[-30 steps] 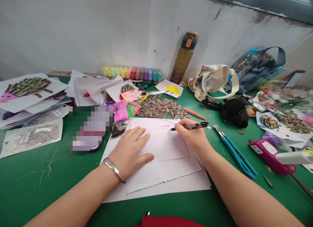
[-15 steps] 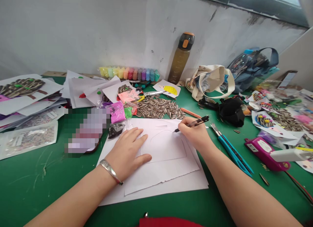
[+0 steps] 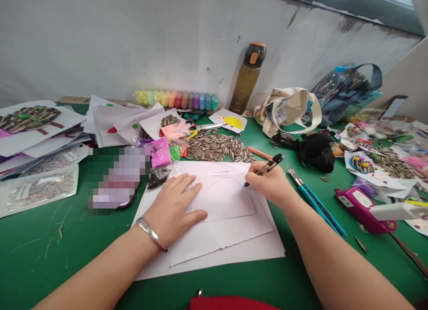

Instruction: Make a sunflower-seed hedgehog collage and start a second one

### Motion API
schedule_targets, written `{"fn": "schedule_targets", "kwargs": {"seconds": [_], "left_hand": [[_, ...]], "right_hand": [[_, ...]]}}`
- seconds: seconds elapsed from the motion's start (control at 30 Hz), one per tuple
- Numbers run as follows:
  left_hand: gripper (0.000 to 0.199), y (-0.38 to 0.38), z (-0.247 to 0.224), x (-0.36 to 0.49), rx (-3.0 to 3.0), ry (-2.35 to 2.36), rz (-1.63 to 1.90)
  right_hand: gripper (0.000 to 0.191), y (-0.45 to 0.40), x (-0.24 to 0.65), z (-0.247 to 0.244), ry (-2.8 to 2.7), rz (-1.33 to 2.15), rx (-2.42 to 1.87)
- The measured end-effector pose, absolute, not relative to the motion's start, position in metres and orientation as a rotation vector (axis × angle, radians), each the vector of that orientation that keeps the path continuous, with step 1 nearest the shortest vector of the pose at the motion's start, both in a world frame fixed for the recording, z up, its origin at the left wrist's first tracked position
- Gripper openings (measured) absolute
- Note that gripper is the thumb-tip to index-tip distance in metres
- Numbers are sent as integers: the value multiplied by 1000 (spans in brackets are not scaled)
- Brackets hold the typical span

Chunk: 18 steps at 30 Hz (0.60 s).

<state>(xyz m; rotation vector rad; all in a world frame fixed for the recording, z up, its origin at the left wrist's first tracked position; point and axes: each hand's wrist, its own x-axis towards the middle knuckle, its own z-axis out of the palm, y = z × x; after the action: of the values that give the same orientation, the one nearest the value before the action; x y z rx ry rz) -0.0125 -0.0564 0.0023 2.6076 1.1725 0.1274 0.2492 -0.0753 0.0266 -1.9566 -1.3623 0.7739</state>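
My right hand point(image 3: 267, 180) is closed around a black pen point(image 3: 269, 165), its tip touching the upper sheet of white paper point(image 3: 220, 203). A thin curved line arches across that sheet and ends at the pen tip. Flat on the left part of the paper rests my left hand point(image 3: 177, 203), fingers spread and holding nothing. Larger white sheets point(image 3: 157, 265) lie underneath, and the upper sheet's near edge looks torn. A small bag of black clay point(image 3: 158, 178) touches the paper's upper left corner, close to my left fingertips.
Beyond the paper lies a heap of sunflower seeds point(image 3: 214, 146). To the right are a blue utility knife point(image 3: 321, 207) and a magenta glue gun point(image 3: 363, 210). A tall bottle point(image 3: 246, 80) stands by the wall. Decorated papers point(image 3: 40, 140) pile up at left beside a blurred phone point(image 3: 120, 178).
My right hand has moved slightly right and toward me with the pen. The drawn curve now extends farther down on its right side. My left hand stays put.
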Motion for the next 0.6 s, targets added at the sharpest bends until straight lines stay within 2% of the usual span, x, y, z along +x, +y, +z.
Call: {"fn": "schedule_targets", "kwargs": {"seconds": [0.23,0.4,0.6], "left_hand": [[63,-56,4,-12,2591,1175,121],[63,-56,4,-12,2579,1177,120],[63,-57,4,-12,2587,1165,138]], "right_hand": [[15,-76,252,26,-1395,814,-1938],[23,-77,251,35,-1340,715,-1687],[24,-88,233,36,-1234,981,-1441]]}}
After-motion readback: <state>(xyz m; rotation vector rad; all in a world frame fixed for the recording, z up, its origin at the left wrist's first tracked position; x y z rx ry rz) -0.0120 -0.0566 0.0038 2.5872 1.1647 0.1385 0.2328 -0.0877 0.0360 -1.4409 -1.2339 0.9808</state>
